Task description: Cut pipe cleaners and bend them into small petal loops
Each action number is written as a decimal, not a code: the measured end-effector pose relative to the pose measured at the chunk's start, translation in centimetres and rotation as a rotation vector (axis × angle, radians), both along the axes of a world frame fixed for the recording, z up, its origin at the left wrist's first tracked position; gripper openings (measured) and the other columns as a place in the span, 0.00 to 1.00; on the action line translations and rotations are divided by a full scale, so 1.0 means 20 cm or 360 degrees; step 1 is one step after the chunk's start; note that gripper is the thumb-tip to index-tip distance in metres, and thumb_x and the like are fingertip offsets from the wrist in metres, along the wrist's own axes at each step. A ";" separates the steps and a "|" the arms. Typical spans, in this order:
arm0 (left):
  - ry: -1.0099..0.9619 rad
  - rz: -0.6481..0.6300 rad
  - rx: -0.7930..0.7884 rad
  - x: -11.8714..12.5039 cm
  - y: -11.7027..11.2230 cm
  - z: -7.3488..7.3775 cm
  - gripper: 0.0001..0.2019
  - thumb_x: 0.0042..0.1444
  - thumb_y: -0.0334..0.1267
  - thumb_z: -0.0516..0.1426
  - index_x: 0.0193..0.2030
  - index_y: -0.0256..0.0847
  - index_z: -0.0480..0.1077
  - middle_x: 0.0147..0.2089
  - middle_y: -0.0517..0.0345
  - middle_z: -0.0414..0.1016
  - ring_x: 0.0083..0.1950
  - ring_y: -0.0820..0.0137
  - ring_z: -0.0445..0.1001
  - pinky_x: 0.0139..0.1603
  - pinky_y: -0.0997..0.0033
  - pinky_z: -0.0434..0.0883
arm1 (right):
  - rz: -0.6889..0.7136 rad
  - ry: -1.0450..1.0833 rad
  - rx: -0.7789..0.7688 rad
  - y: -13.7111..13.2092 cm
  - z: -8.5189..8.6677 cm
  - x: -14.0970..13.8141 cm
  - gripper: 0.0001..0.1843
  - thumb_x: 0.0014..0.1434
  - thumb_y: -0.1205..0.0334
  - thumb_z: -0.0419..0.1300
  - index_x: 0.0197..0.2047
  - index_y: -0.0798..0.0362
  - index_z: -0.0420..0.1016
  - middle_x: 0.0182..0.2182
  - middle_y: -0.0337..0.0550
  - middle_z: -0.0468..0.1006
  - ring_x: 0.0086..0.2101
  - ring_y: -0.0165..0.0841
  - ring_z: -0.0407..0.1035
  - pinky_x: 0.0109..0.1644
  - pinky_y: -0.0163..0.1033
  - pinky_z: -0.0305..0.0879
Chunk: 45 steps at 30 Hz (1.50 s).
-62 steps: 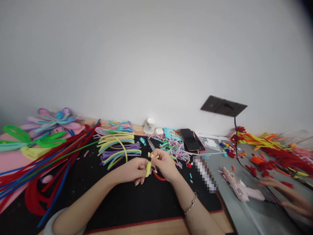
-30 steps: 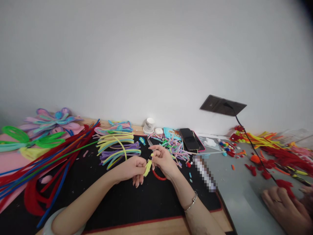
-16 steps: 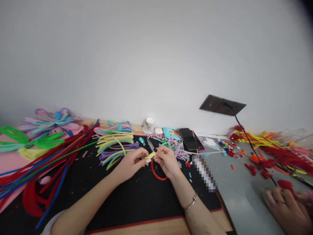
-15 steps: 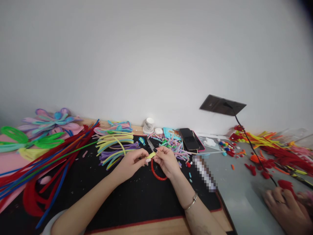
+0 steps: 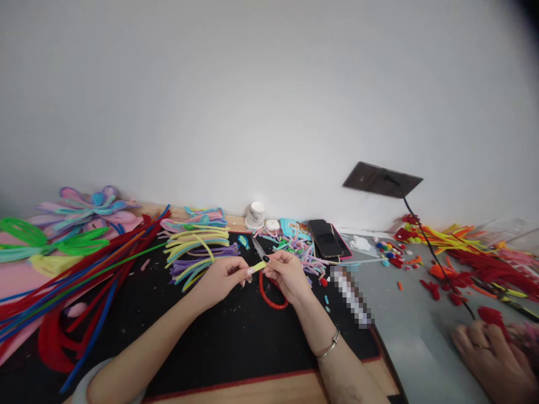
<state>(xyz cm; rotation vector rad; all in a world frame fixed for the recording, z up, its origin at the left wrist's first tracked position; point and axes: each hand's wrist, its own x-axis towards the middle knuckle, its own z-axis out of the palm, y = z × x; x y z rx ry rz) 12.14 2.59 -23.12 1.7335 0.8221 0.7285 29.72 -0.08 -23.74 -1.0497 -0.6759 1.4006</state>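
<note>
My left hand (image 5: 225, 278) and my right hand (image 5: 284, 273) meet over the black mat (image 5: 219, 342), fingertips pinched together. Between them they hold a short yellow pipe cleaner piece (image 5: 257, 266), lying roughly level. Red-handled scissors (image 5: 269, 292) lie on the mat just under my right hand, blades pointing away. A bundle of yellow and purple pipe cleaners (image 5: 197, 252) rests just beyond my left hand.
Long red, blue and green pipe cleaners (image 5: 80, 280) fan out at the left beside finished flower shapes (image 5: 80, 210). Cut scraps (image 5: 298, 249), two phones (image 5: 326, 238) and a small cup (image 5: 256, 214) sit behind. Another person's hand (image 5: 492, 353) works at the lower right among red pieces.
The yellow piece was hanging downward between my hands and now lies level, pinched at both ends. My hands shifted slightly away. The other person's glue gun left the view.
</note>
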 end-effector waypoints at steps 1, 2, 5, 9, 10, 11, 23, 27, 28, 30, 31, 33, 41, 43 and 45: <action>0.0010 -0.0005 0.0000 0.00 0.00 0.00 0.11 0.54 0.40 0.52 0.24 0.38 0.67 0.23 0.62 0.68 0.28 0.73 0.67 0.32 0.76 0.62 | 0.0000 -0.0003 -0.0001 0.00 0.00 0.00 0.12 0.38 0.66 0.70 0.24 0.59 0.71 0.16 0.41 0.76 0.16 0.26 0.70 0.20 0.25 0.67; 0.0017 -0.0014 0.0005 0.00 0.00 -0.01 0.11 0.54 0.40 0.52 0.24 0.38 0.68 0.23 0.62 0.68 0.28 0.73 0.66 0.31 0.76 0.62 | 0.0006 -0.0005 -0.0005 0.00 0.00 0.00 0.12 0.38 0.66 0.71 0.24 0.59 0.71 0.16 0.41 0.76 0.16 0.26 0.70 0.20 0.25 0.67; 0.0016 -0.0053 0.0017 -0.01 0.00 -0.01 0.12 0.55 0.40 0.51 0.25 0.38 0.68 0.23 0.62 0.69 0.27 0.73 0.67 0.32 0.75 0.62 | 0.0071 -0.0002 -0.0029 0.00 0.00 0.01 0.12 0.39 0.66 0.70 0.25 0.59 0.70 0.16 0.40 0.76 0.16 0.26 0.70 0.20 0.25 0.67; 0.0014 -0.0087 0.0055 -0.01 0.00 0.00 0.13 0.56 0.41 0.51 0.24 0.38 0.68 0.24 0.62 0.69 0.29 0.73 0.68 0.34 0.75 0.63 | 0.0129 0.0004 -0.0042 0.01 0.01 0.02 0.13 0.39 0.65 0.70 0.27 0.58 0.70 0.16 0.39 0.76 0.17 0.27 0.71 0.21 0.26 0.68; 0.0011 -0.0095 0.0061 -0.01 0.00 0.00 0.13 0.56 0.42 0.51 0.24 0.38 0.68 0.24 0.61 0.69 0.29 0.73 0.68 0.35 0.75 0.63 | 0.0136 -0.0003 -0.0041 0.01 0.01 0.02 0.13 0.39 0.65 0.70 0.27 0.58 0.70 0.16 0.39 0.76 0.17 0.27 0.71 0.22 0.26 0.68; 0.0005 -0.0106 0.0060 -0.01 0.00 0.00 0.13 0.56 0.42 0.51 0.24 0.38 0.67 0.25 0.61 0.69 0.30 0.72 0.68 0.35 0.75 0.63 | 0.0151 -0.0015 -0.0037 0.01 0.01 0.03 0.13 0.39 0.65 0.70 0.27 0.58 0.70 0.16 0.39 0.76 0.17 0.27 0.71 0.22 0.26 0.69; -0.0453 -0.0047 -0.0279 0.02 -0.01 -0.02 0.20 0.52 0.40 0.57 0.52 0.40 0.61 0.37 0.58 0.70 0.33 0.74 0.68 0.39 0.72 0.67 | 0.0171 0.0297 -0.0190 -0.01 0.01 0.01 0.09 0.40 0.73 0.67 0.20 0.57 0.68 0.15 0.37 0.72 0.16 0.24 0.66 0.19 0.26 0.64; -0.0276 -0.0131 -0.0125 0.02 -0.02 -0.01 0.16 0.54 0.41 0.55 0.48 0.38 0.68 0.43 0.54 0.72 0.42 0.68 0.69 0.45 0.70 0.66 | 0.0270 0.0358 -0.0255 -0.02 0.00 -0.01 0.09 0.41 0.75 0.65 0.20 0.56 0.68 0.16 0.37 0.72 0.16 0.23 0.66 0.21 0.25 0.65; -0.0232 -0.0095 -0.0045 0.02 -0.03 -0.01 0.16 0.55 0.41 0.54 0.48 0.39 0.68 0.45 0.54 0.72 0.45 0.67 0.69 0.47 0.70 0.65 | 0.0270 0.0366 -0.0269 -0.02 0.00 -0.02 0.09 0.41 0.75 0.65 0.20 0.56 0.68 0.16 0.37 0.72 0.16 0.23 0.66 0.21 0.25 0.65; -0.0125 -0.0008 0.0131 0.02 -0.04 0.01 0.15 0.56 0.41 0.53 0.48 0.40 0.68 0.46 0.54 0.72 0.47 0.66 0.68 0.50 0.69 0.63 | 0.0265 0.0390 -0.0308 -0.02 -0.01 -0.03 0.09 0.41 0.76 0.65 0.20 0.57 0.68 0.16 0.38 0.73 0.16 0.23 0.66 0.20 0.25 0.65; -0.0073 0.0020 0.0213 0.02 -0.04 0.01 0.14 0.57 0.41 0.51 0.48 0.40 0.69 0.46 0.54 0.72 0.47 0.65 0.68 0.50 0.69 0.63 | 0.0272 0.0401 -0.0329 -0.02 -0.01 -0.03 0.09 0.41 0.76 0.64 0.20 0.56 0.68 0.16 0.37 0.73 0.16 0.23 0.67 0.20 0.24 0.65; -0.0003 0.0016 0.0324 0.02 -0.05 0.03 0.13 0.59 0.41 0.49 0.45 0.41 0.69 0.44 0.55 0.73 0.47 0.66 0.68 0.50 0.70 0.62 | 0.0298 0.0403 -0.0352 -0.03 -0.02 -0.04 0.10 0.41 0.75 0.64 0.20 0.56 0.66 0.16 0.36 0.72 0.16 0.22 0.66 0.21 0.24 0.65; -0.0008 -0.0097 0.0383 0.02 -0.08 0.05 0.13 0.62 0.42 0.43 0.35 0.41 0.66 0.36 0.57 0.68 0.40 0.68 0.66 0.44 0.72 0.61 | 0.0445 0.0300 -0.0334 -0.05 -0.01 -0.06 0.11 0.44 0.69 0.65 0.22 0.56 0.65 0.15 0.34 0.71 0.18 0.21 0.68 0.23 0.20 0.64; -0.0079 0.0063 0.0301 0.02 -0.07 0.04 0.14 0.63 0.43 0.42 0.32 0.41 0.63 0.30 0.60 0.64 0.34 0.70 0.63 0.38 0.73 0.61 | 0.0512 0.0197 -0.0266 -0.05 0.00 -0.07 0.10 0.48 0.62 0.64 0.26 0.56 0.66 0.18 0.38 0.73 0.18 0.24 0.70 0.22 0.24 0.66; -0.0198 0.0236 0.0158 0.02 -0.06 0.02 0.15 0.63 0.44 0.41 0.32 0.41 0.60 0.26 0.64 0.58 0.29 0.72 0.60 0.34 0.73 0.60 | 0.0524 0.0032 -0.0125 -0.05 0.00 -0.08 0.14 0.52 0.53 0.60 0.31 0.56 0.67 0.22 0.41 0.75 0.18 0.27 0.70 0.19 0.28 0.66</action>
